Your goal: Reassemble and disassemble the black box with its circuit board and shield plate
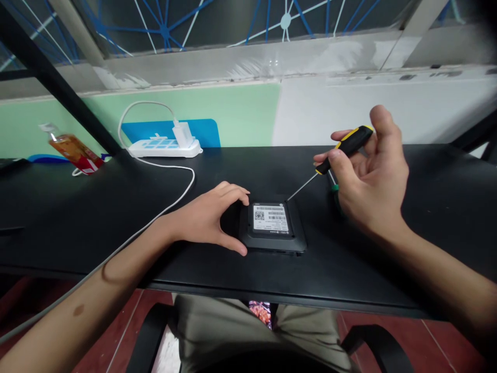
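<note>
- Nearest me, the seated person's olive-grey trousers (217,326) showed between two black chair armrests (149,336), with a small pinkish picture or screen (260,312) at the lap, too little of it visible to name.
- The left hand (202,215) lay low over the black table (116,191), in a wide grip on the flat black device (274,242): thumb at its near left corner, fingertips at its far left corner.
- That device sat flat on the table in front of the person, its white printed label (271,218) facing up.
- The right hand (373,173) was raised to the right of it, fingers closed round the handle of a black-and-yellow screwdriver (351,144), one digit sticking up. The shaft slanted down to the left, its tip at the device's far right corner, by the label.
- Partly hidden behind that hand was another tool with a metal shaft and a green collar (334,187).
- A white cable (171,205) ran past the left forearm and looped back to a white plug (182,133) in the power strip (166,148) at the table's far side.
- Over on the left stood a bottle of amber liquid (73,147), seen at a slant.
- Beyond were a green and white wall (248,111) and windows with blue and white lines (217,23).
</note>
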Available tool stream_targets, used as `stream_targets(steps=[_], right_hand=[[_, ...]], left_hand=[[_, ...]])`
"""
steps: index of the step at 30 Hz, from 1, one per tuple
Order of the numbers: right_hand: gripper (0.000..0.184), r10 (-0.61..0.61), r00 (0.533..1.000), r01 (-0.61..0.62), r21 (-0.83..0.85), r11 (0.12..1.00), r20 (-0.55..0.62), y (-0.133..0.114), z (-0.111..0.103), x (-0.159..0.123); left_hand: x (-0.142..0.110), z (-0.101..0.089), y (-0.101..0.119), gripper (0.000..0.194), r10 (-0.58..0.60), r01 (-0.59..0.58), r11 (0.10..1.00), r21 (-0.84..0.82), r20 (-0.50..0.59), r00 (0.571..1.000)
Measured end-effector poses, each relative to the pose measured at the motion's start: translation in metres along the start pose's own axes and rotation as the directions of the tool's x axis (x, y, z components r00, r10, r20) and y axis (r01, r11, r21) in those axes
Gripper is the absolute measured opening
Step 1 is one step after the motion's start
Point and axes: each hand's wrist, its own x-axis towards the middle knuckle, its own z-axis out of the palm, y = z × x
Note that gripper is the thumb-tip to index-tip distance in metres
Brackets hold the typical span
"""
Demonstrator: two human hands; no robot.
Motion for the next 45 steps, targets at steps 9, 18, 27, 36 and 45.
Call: stream_targets(steps=[9,18,27,36,45], right_hand=[[0.065,0.007,1.000,-0.007,-0.008,1.000,-0.010,-0.005,-0.001,0.000],[0.066,0.005,1.000,-0.005,-0.018,1.000,-0.009,-0.009,-0.001,-0.001],[0.057,0.072,0.986,-0.092,0.133,0.987,0.149,-0.022,-0.002,0.002],[0.061,0.040,0.987,-0.053,0.080,0.995,0.157,-0.030,-0.002,0.003],[0.049,0.099,0.973,-0.131,0.147,0.981,0.208,-0.040,-0.002,0.001]], left_hand=[[-0.001,-0.001,-0.001,0.076,-0.005,0.005,1.000,0.000,-0.009,1.000],[0.000,-0.003,-0.003,0.075,-0.016,0.016,1.000,0.016,-0.015,1.000],[-0.001,-0.004,-0.007,0.074,-0.027,0.027,0.999,0.023,-0.022,0.999],[-0.002,-0.004,-0.010,0.074,-0.039,0.039,0.999,0.011,-0.013,0.999],[-0.001,-0.003,-0.012,0.075,-0.015,0.015,1.000,0.017,-0.026,1.000]])
